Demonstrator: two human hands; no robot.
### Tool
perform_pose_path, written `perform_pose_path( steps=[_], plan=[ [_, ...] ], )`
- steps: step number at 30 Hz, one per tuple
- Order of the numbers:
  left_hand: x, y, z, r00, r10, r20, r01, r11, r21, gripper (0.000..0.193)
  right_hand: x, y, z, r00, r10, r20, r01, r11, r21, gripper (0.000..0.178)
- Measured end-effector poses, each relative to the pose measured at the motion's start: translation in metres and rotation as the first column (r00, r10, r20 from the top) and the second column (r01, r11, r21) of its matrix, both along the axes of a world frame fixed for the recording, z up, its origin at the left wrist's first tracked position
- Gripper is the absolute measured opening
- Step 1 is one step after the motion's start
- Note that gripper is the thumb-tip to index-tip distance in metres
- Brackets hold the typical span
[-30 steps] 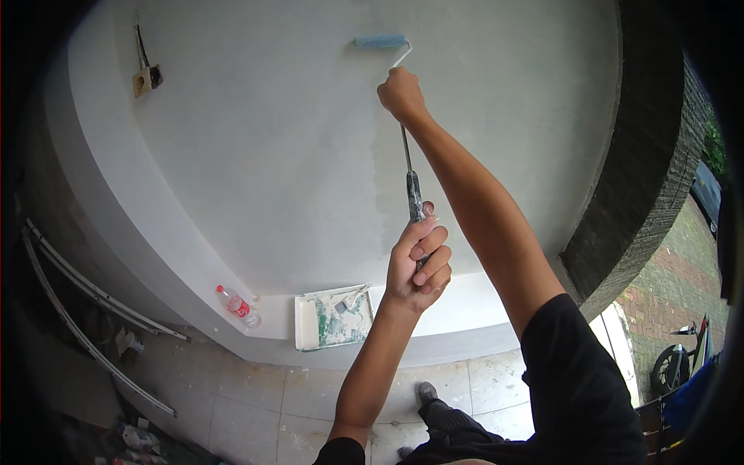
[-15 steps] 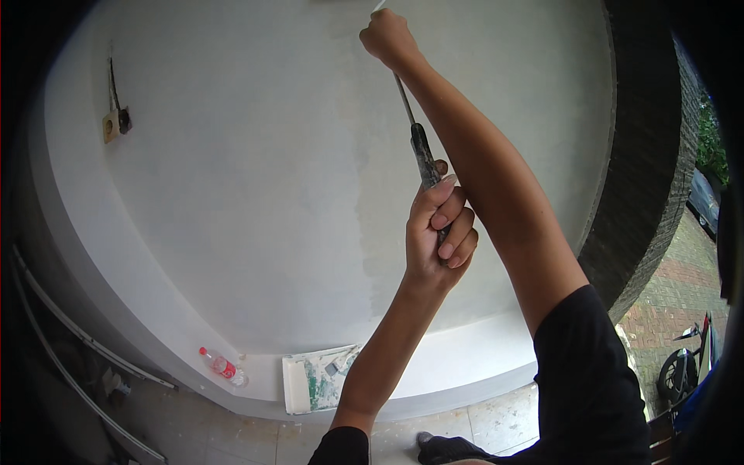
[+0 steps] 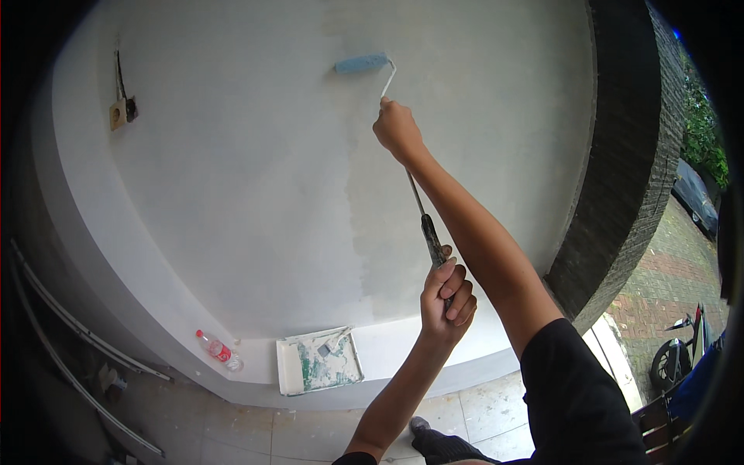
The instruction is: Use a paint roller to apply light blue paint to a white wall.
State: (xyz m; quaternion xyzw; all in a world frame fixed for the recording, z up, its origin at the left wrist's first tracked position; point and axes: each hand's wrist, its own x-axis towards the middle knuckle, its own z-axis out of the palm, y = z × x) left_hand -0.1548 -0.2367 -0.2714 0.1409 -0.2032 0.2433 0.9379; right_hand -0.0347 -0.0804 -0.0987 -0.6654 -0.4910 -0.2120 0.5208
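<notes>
A paint roller with a fuzzy blue sleeve [image 3: 361,63] rests against the upper part of the wall. From its white bent wire a thin metal rod runs down to a dark, paint-smeared handle [image 3: 431,236]. My left hand [image 3: 448,298] is wrapped round that handle. Higher up, my right hand [image 3: 399,133] is closed round the shaft just under the white wire. The wall [image 3: 263,170] looks whiter on the left; an uneven edge divides it from a greyer strip under the roller.
On the white ledge below stand a paint tray [image 3: 291,367] with green and white smears and, lying beside it, a red-capped plastic bottle [image 3: 220,353]. A wall socket [image 3: 118,115] is at the left. A dark pillar [image 3: 612,155] borders the right, with paving beyond.
Both hands and the roller have come down along the wall. The blue sleeve, out of sight before, now shows. The view has shifted slightly, and the whole tray is visible.
</notes>
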Motion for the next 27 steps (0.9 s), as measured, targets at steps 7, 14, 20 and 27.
perform_pose_path(
  steps=[7, 14, 20, 27],
  plan=[
    [-0.040, -0.045, -0.016, 0.990, -0.093, -0.104, 0.077, 0.986, -0.145, 0.011, -0.005, -0.027, -0.073, 0.984, 0.022, -0.177, -0.058, 0.978, -0.202, 0.020],
    [-0.044, -0.014, -0.007, 0.985, -0.020, -0.171, 0.028, 0.999, 0.042, 0.013, -0.006, -0.016, -0.042, 0.993, 0.025, -0.113, -0.038, 0.993, -0.116, 0.021],
    [-0.016, 0.034, 0.014, 0.995, 0.030, -0.094, -0.012, 0.982, 0.190, 0.009, 0.004, 0.004, 0.021, 0.999, -0.009, -0.044, 0.011, 0.999, 0.047, 0.018],
    [0.038, 0.092, 0.064, 0.997, 0.039, 0.061, -0.056, 0.950, 0.307, 0.014, 0.029, 0.031, 0.108, 0.988, -0.055, 0.142, 0.022, 0.974, 0.224, 0.019]
  ],
)
